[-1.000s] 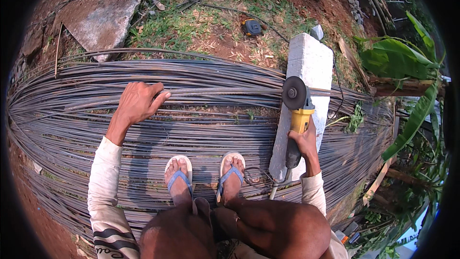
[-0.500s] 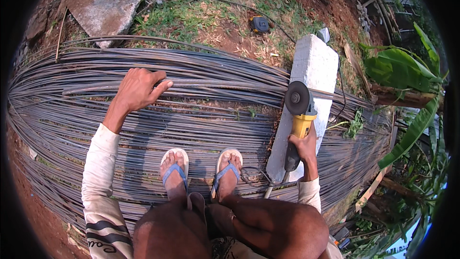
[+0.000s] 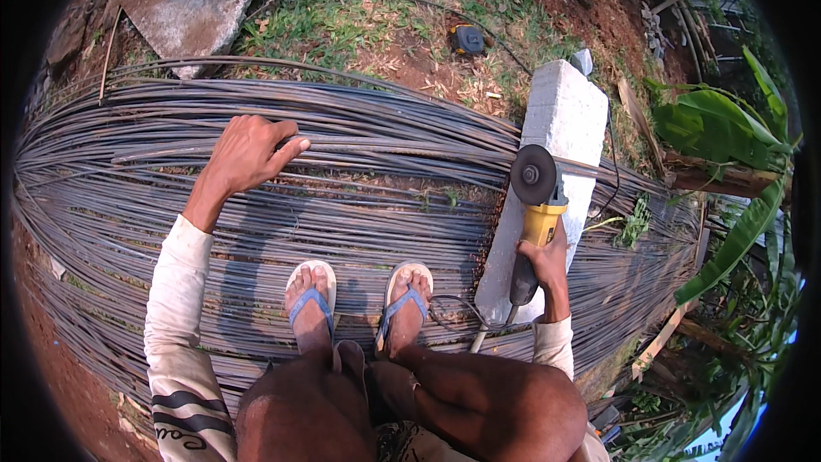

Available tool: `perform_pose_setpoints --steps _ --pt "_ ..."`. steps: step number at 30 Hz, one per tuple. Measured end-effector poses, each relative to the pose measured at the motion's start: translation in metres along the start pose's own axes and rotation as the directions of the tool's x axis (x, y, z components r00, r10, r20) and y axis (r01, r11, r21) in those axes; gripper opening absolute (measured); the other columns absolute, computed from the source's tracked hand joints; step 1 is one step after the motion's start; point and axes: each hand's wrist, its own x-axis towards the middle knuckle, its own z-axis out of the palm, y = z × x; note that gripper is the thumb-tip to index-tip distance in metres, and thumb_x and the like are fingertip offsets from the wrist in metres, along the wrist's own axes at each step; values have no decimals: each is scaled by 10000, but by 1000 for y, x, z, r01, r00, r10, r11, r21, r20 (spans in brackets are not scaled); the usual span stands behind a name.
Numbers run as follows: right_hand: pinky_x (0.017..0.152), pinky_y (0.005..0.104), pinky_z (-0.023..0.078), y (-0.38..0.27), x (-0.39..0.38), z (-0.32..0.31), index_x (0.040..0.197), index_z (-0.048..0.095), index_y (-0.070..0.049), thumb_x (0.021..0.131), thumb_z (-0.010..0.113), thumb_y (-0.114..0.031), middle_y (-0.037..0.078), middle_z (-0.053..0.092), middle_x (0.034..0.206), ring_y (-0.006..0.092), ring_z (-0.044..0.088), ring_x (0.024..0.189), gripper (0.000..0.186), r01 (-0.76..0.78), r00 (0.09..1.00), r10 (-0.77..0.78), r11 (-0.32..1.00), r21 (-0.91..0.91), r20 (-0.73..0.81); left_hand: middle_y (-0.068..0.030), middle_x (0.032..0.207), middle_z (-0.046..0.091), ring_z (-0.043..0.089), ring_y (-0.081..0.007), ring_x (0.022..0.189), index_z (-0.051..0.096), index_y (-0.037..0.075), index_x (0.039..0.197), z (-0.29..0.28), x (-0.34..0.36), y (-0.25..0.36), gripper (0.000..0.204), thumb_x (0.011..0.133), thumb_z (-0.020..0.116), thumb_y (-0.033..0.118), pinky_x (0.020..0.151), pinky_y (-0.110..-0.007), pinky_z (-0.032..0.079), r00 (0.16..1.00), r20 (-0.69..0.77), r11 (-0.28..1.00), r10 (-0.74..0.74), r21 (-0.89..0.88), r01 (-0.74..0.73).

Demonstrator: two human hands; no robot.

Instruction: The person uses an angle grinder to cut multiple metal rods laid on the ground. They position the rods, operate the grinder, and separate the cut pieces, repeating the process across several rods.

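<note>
My left hand [image 3: 248, 161] is closed around a few steel rebars [image 3: 385, 148], raised slightly off the rest and running right across a white concrete block [image 3: 560, 115]. With my right hand [image 3: 546, 257] I grip a yellow and black angle grinder [image 3: 539, 224] by its body. Its dark cutting disc [image 3: 532, 173] stands at the rebars beside the block's left edge; whether it touches them I cannot tell. A power cord leaves the grinder's lower end. Many more rebars [image 3: 256, 248] lie spread beneath my feet.
My feet in blue-strapped sandals [image 3: 312, 304] stand on the rebars. Beyond lie a black and yellow tape measure [image 3: 467, 39] on grass and a concrete slab [image 3: 192, 8]. A dark cable [image 3: 445, 10] crosses the ground. Banana leaves [image 3: 723, 128] hang at the right.
Hardly anything differs. The grinder and block sit very slightly farther right in the picture, and my left hand, still holding the rebars, a touch higher.
</note>
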Motion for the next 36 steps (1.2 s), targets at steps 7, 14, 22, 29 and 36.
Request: perform_pose_setpoints --steps 7,14,22,29,36 --pt "883 344 559 -9 6 2 1393 541 1 705 801 -43 82 681 1125 197 661 973 736 93 996 -93 996 -17 -16 -216 608 543 563 -459 629 672 25 842 1 2 -2 474 1059 633 444 618 -543 413 1000 -25 1000 13 -28 -14" --pt "886 341 552 -14 15 6 1354 562 -2 706 793 -32 80 683 1113 192 660 970 689 48 999 -48 999 18 -24 -205 570 512 540 -445 583 656 24 804 10 -2 -3 532 1079 614 477 591 -544 397 999 -36 1000 10 -16 -10" --pt "869 343 561 -10 0 7 1379 551 0 702 803 -56 82 685 1101 198 665 962 724 -6 1000 6 1000 23 -14 -205 571 510 524 -431 568 664 24 816 9 2 -7 515 1079 621 464 589 -528 399 998 -53 1000 22 -21 -23" --pt "862 345 560 -12 10 7 1384 546 2 704 793 -54 81 681 1098 202 664 952 726 25 999 -24 1000 17 -30 -219 629 530 537 -451 619 662 19 861 7 1 -4 440 1062 649 410 606 -521 393 1000 11 1000 -11 -16 11" --pt "911 341 548 -8 16 9 1399 538 4 696 797 -43 87 677 1151 196 656 1001 750 65 998 -64 997 51 -28 -212 582 527 542 -448 591 662 17 816 5 1 -2 493 1065 640 442 597 -532 411 1000 -18 1000 -1 -23 0"
